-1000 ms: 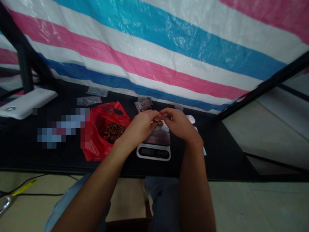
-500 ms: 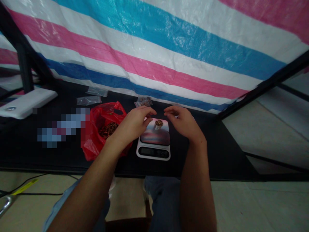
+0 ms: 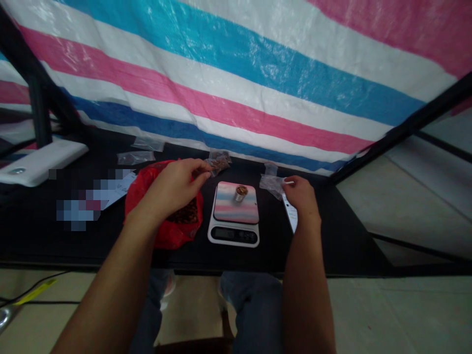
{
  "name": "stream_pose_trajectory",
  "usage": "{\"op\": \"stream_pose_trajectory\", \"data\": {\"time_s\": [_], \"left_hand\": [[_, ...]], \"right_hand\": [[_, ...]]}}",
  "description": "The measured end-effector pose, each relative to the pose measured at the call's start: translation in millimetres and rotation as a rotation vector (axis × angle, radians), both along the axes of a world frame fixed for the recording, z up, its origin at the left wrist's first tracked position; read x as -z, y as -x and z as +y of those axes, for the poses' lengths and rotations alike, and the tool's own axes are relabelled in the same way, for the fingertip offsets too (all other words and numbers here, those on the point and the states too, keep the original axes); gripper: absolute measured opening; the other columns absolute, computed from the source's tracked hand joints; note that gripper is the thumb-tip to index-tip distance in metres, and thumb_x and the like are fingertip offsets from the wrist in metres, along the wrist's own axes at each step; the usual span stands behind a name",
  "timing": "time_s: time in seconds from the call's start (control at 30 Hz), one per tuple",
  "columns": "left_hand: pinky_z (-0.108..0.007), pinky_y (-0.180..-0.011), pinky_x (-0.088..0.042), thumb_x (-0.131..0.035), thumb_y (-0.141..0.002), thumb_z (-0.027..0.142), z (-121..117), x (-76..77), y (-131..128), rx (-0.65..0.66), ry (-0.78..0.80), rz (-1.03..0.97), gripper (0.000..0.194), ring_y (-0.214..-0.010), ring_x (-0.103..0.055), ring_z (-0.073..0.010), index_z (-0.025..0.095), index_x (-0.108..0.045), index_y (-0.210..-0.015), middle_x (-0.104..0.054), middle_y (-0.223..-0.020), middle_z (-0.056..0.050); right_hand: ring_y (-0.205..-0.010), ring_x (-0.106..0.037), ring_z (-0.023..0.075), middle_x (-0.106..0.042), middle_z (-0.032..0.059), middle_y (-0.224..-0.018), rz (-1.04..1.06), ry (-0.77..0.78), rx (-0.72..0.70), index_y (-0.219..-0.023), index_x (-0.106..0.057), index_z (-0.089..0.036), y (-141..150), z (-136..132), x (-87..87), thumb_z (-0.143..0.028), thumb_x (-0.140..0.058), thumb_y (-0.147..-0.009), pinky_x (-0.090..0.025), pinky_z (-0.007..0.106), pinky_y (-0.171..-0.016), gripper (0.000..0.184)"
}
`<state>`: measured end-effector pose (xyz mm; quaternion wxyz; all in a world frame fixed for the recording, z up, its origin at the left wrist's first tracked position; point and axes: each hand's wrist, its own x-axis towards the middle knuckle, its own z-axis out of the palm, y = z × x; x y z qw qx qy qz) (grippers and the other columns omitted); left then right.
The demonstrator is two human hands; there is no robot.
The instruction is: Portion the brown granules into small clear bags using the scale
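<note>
1. The left hand [image 3: 172,191] has its fingers [image 3: 197,172] stretched forward and lying close together, their tips at a small clear plastic bag of brown pieces [image 3: 218,163]. Whether they pinch it, I cannot tell.
2. The right hand [image 3: 302,197] has its fingers [image 3: 291,187] curled in and pressed together, pinching a thin white strip [image 3: 289,182]. A crumpled clear plastic bag [image 3: 271,186] sits right against those fingertips, on the side toward the left hand.
3. Between the two sets of fingers stands a white digital kitchen scale [image 3: 233,235] with a pink-and-blue platform. Upright on that platform is a small metal cup [image 3: 240,193] holding brown pieces.
4. Under the left wrist lies an open red plastic bag [image 3: 164,228] with a heap of brown pieces [image 3: 182,214] inside.
5. Just below the right fingers, a white card [image 3: 289,212] lies partly under the hand.
6. Beyond the left fingers, two more small clear bags [image 3: 135,157] lie on the black bench [image 3: 332,246]. Further out on that side rests a white slab-shaped device [image 3: 40,162], and a blurred patch hides whatever lies beside the red bag.
7. Past the bench's far edge hangs a striped pink, blue and white tarpaulin [image 3: 236,88]. Below the near edge are the person's jeans-covered knees [image 3: 258,312].
</note>
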<state>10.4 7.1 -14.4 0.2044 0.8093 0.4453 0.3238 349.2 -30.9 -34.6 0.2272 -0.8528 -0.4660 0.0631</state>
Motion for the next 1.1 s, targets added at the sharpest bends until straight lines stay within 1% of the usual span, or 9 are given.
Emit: {"op": "stream_pose_trajectory", "data": {"time_s": [0.13, 0.23, 0.37, 0.47, 0.63, 0.73, 0.87, 1.0, 1.1], "left_hand": [[-0.04, -0.097, -0.056, -0.056, -0.1, 0.039, 1, 1.3, -1, 0.002, 0.006, -0.002, 0.031, -0.106, -0.075, -0.0277, 0.021, -0.078, -0.114, -0.082, -0.115, -0.007], [-0.04, -0.096, -0.057, -0.056, -0.1, 0.037, 0, 0.3, -3, 0.004, 0.011, -0.033, 0.03, -0.105, -0.075, -0.027, 0.021, -0.077, -0.114, -0.082, -0.115, -0.006], [-0.043, -0.105, -0.055, -0.062, -0.098, 0.038, -8, -8.5, -9, 0.019, -0.125, -0.11, 0.032, -0.115, -0.072, -0.028, 0.02, -0.075, -0.121, -0.079, -0.123, -0.009], [-0.047, -0.115, -0.05, -0.071, -0.095, 0.041, -18, -16.9, -18, 0.099, -0.28, -0.118, 0.045, -0.13, -0.065, -0.0304, 0.019, -0.068, -0.134, -0.071, -0.137, -0.012], [-0.054, -0.123, -0.043, -0.081, -0.086, 0.042, -27, -19.9, -32, 0.154, -0.385, -0.058, 0.073, -0.145, -0.054, -0.0362, 0.016, -0.056, -0.15, -0.059, -0.154, -0.018], [-0.051, -0.118, -0.048, -0.074, -0.091, 0.031, -26, -17.9, -32, 0.16, -0.334, -0.052, 0.056, -0.138, -0.06, -0.0342, 0.012, -0.061, -0.142, -0.065, -0.146, -0.019], [-0.044, -0.105, -0.056, -0.062, -0.097, 0.026, -22, -16.7, -27, 0.202, -0.228, -0.107, 0.033, -0.119, -0.07, -0.028, 0.014, -0.068, -0.127, -0.075, -0.126, -0.013], [-0.044, -0.115, -0.05, -0.064, -0.099, 0.033, -18, -13.7, -20, 0.199, -0.194, -0.156, 0.045, -0.131, -0.066, -0.0286, 0.013, -0.064, -0.139, -0.07, -0.142, -0.015], [-0.042, -0.118, -0.047, -0.064, -0.1, 0.037, -15, -9.1, -15, 0.23, -0.074, -0.186, 0.049, -0.135, -0.064, -0.0279, 0.017, -0.062, -0.145, -0.068, -0.149, -0.013]], "right_hand": [[-0.096, -0.076, 0.0306, -0.081, 0.0145, -0.109, 0.024, 0.011, 0.016, -0.114, -0.077, -0.019, 6, 10, 8.1, -0.017, -0.062, -0.088, -0.055, 0.04, -0.086, 0.03], [-0.092, -0.074, 0.0297, -0.08, 0.0133, -0.101, 0.038, -0.122, -0.026, -0.106, -0.076, -0.018, 7, 11, 2.8, -0.017, -0.062, -0.086, -0.054, 0.04, -0.085, 0.024], [-0.081, -0.07, 0.0256, -0.075, 0.0092, -0.089, 0.093, -0.445, -0.193, -0.105, -0.07, -0.017, 20, 4, -21.3, -0.025, -0.063, -0.086, -0.053, 0.038, -0.078, 0.022], [-0.076, -0.066, 0.0208, -0.072, 0.0042, -0.087, 0.135, -0.587, -0.428, -0.104, -0.066, -0.02, 50, -6, -43.4, -0.025, -0.065, -0.087, -0.051, 0.034, -0.073, 0.018], [-0.077, -0.066, 0.0169, -0.069, -0.0001, -0.087, 0.297, -0.499, -0.802, -0.104, -0.061, -0.023, 108, -19, -60.9, -0.019, -0.061, -0.093, -0.049, 0.03, -0.069, 0.012], [-0.083, -0.067, 0.0168, -0.07, 0.0005, -0.093, 0.36, -0.498, -0.947, -0.102, -0.06, -0.023, 127, -20, -60.6, -0.017, -0.061, -0.095, -0.052, 0.031, -0.075, 0.01], [-0.09, -0.068, 0.018, -0.071, 0.0019, -0.099, 0.427, -0.481, -1.017, -0.11, -0.062, -0.023, 131, -19, -59.2, -0.019, -0.064, -0.095, -0.054, 0.034, -0.08, 0.015], [-0.09, -0.068, 0.0175, -0.074, 0.002, -0.099, 0.436, -0.462, -1.026, -0.112, -0.065, -0.023, 123, -18, -58.1, -0.017, -0.068, -0.091, -0.055, 0.034, -0.082, 0.022], [-0.089, -0.068, 0.0171, -0.076, 0.0027, -0.101, 0.456, -0.393, -1.026, -0.111, -0.067, -0.023, 118, -16, -56.3, -0.017, -0.07, -0.09, -0.056, 0.032, -0.078, 0.022]]}}
